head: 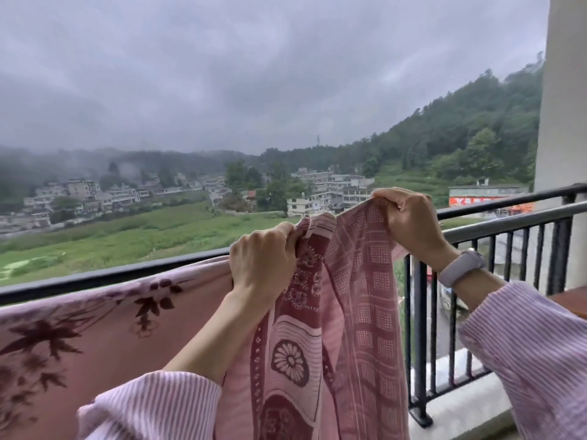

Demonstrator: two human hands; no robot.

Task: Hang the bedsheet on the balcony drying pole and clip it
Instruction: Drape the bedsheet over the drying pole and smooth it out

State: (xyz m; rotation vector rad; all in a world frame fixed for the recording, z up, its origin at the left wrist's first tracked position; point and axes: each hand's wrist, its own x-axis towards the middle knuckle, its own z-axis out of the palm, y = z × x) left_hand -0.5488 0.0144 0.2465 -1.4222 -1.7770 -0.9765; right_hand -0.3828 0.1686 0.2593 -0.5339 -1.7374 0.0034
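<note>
A pink bedsheet (359, 312) with dark red checks and flower patterns hangs bunched between my hands, in front of the balcony rail. My left hand (263, 258) is closed on its top edge at the centre. A little higher and to the right, my right hand (409, 220) grips another part of the same edge; a pale watch sits on that wrist. The black metal rail (111, 276) runs across the view behind the cloth. I see no clips.
Another pink cloth with dark leaf prints (79, 338) is draped over the rail at left. Black vertical bars (419, 328) stand at right above a pale concrete ledge. A white pillar (562, 122) rises at far right, with a brown surface edge (571, 300) below it.
</note>
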